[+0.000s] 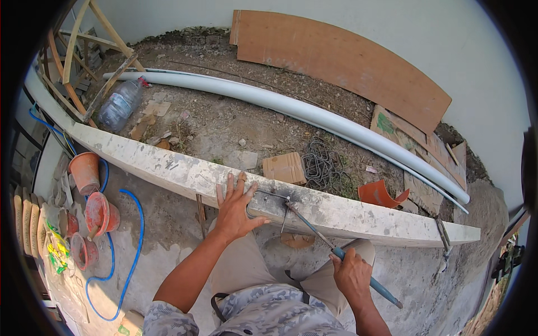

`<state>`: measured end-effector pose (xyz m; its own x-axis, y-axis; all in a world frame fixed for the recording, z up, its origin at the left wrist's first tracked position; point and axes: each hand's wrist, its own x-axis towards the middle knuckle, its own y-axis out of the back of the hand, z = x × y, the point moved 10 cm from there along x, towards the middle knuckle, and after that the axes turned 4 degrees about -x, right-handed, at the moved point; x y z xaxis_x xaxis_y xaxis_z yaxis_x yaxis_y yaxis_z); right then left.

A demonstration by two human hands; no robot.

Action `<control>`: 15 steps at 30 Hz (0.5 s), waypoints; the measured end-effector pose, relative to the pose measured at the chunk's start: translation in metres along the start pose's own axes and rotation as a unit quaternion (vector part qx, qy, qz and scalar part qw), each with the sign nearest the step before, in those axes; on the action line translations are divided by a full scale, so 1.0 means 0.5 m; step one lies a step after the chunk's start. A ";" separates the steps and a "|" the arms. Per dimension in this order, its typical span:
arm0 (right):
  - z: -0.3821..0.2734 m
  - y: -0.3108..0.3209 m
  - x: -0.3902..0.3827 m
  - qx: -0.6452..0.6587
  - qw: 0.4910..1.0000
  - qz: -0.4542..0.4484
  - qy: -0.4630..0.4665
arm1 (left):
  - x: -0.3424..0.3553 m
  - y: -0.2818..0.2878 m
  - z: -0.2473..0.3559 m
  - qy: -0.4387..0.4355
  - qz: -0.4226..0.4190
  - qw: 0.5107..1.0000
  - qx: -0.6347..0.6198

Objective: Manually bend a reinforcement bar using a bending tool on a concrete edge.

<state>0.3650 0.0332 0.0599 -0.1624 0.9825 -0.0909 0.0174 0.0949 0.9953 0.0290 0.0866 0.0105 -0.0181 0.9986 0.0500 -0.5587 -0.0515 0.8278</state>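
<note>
My right hand (353,273) is wrapped round the blue-grey handle of a long bar-like bending tool (314,229). The tool slants up to the left, and its tip meets a thin metal rod (272,194) on top of a low white wall (179,171). The rod is bent there, with one end pointing down past the wall's near side. My left hand (236,207) lies with fingers spread on the wall top, beside a dark, stained patch, at the rod's left end. How far the rod runs under this hand is hidden.
Beyond the wall lie a heap of bent metal rods (322,168), a cardboard piece (284,168), an orange curved shard (383,194), and a long white pipe (280,103). Orange buckets (85,172) and a blue hose (137,235) are at left. A clamp (443,235) grips the wall's right end.
</note>
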 end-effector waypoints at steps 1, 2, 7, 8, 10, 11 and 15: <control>-0.003 0.001 -0.003 0.009 1.000 0.004 -0.002 | 0.000 -0.001 -0.001 -0.004 0.001 1.000 0.003; 0.004 0.002 0.004 0.011 1.000 0.008 -0.003 | -0.002 -0.004 -0.005 0.000 -0.001 1.000 0.001; 0.023 0.015 0.044 0.025 0.994 0.052 0.090 | 0.001 -0.009 -0.012 0.009 -0.010 1.000 0.004; 0.027 0.013 0.045 0.025 0.994 0.054 0.091 | 0.000 -0.011 -0.012 0.010 -0.013 1.000 0.006; 0.033 0.004 0.045 0.024 0.995 0.037 0.089 | 0.001 -0.008 -0.009 0.009 -0.013 1.000 0.008; 0.033 0.001 0.044 0.024 0.995 0.039 0.089 | 0.001 -0.008 -0.007 0.010 -0.017 1.000 0.007; 0.021 -0.018 0.028 0.030 0.995 0.028 0.089 | 0.000 -0.004 -0.007 0.014 -0.020 1.000 -0.004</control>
<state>0.3730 0.0476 0.0493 -0.3319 0.9430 -0.0233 0.0900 0.0563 0.9944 0.0275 0.0868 0.0067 -0.0190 0.9998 0.0005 -0.5661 -0.0111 0.8242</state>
